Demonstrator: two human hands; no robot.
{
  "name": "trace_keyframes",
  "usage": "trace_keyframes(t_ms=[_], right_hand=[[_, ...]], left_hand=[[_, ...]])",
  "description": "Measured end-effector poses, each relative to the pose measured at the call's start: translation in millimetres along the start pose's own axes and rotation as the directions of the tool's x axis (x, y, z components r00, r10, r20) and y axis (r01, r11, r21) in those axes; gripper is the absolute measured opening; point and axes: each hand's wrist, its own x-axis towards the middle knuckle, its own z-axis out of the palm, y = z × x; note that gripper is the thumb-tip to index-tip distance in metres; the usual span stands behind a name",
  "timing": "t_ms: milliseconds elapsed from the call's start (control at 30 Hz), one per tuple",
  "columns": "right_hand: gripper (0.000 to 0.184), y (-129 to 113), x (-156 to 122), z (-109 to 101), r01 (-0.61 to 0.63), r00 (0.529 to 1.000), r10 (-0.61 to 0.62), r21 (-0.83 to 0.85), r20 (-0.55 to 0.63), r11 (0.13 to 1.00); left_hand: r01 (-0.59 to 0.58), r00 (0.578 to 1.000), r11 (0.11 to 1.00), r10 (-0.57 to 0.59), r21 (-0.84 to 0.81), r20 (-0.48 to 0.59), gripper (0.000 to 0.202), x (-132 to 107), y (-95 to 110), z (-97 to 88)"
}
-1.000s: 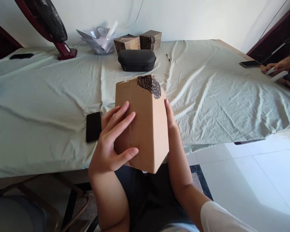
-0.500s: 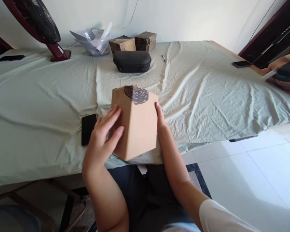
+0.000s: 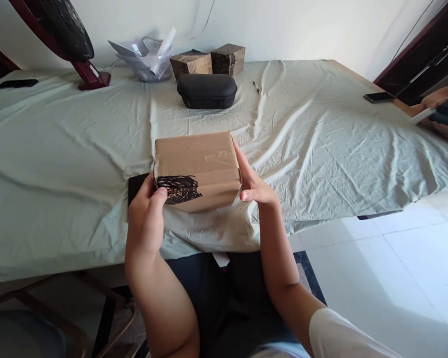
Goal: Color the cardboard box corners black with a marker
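Observation:
A brown cardboard box (image 3: 196,160) lies flat near the front edge of the cloth-covered table (image 3: 67,149), taped top up, with a black scribbled patch on its near side. My left hand (image 3: 146,221) grips its left end, thumb over the scribble. My right hand (image 3: 254,183) presses against its right end, fingers along the side. A black phone (image 3: 134,185) lies on the cloth just behind my left hand, mostly hidden.
A black zip case (image 3: 206,91), two small cardboard boxes (image 3: 207,61), a clear plastic bag (image 3: 146,55) and a pen (image 3: 257,87) sit at the back. A red fan base (image 3: 91,77) stands far left. Another person's hand (image 3: 440,112) and a phone (image 3: 378,97) are far right.
The box was upright and tilted in both hands; it has been turned and lowered so it now lies flat on the table with the scribble facing me.

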Motion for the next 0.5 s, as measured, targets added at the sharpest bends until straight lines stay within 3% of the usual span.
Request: trace_keyframes(t_ms=[100,200,500], right_hand=[[0.149,-2.2,1.0,2.6,0.023,1.000,-0.024,0.041,0.014,0.999],[0.153,-5.3,1.7,5.2,-0.001,1.000,-0.002,0.086,0.027,0.996],[0.163,-9.8,2.6,6.0,-0.077,0.997,0.078,0.034,-0.021,0.996]], left_hand=[[0.057,0.998,0.996,-0.059,-0.068,-0.019,0.041,-3.2,13.2,6.0],[0.026,0.999,0.995,-0.030,-0.101,-0.036,0.038,-7.4,22.6,11.8],[0.020,0.999,0.990,-0.027,-0.142,-0.041,0.041,-8.6,19.7,17.2]])
